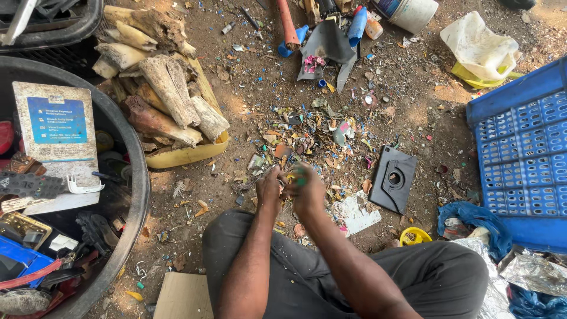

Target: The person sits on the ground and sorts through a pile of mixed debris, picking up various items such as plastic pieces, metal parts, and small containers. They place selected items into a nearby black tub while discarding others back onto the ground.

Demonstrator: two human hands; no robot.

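The person sits on the dirt ground with both hands drawn together over the heap of shredded coloured plastic scraps (313, 139). The left hand (270, 190) and the right hand (307, 192) are curled inward against each other, pinching a small green-and-yellow plastic piece (296, 175) between their fingers; motion blur hides its exact shape, so it may be a cap or a fragment.

The step in hand looks like pulling or twisting this piece apart. The next move probably calls for a firm grip from both hands, with the fingers turning against each other.

Right of the heap lies a black tablet case with a round hole (393, 179), and farther right a blue slatted plastic crate (522, 147). Left of the heap are split firewood logs (165, 88) and a large black tub of mixed scrap (139, 177).
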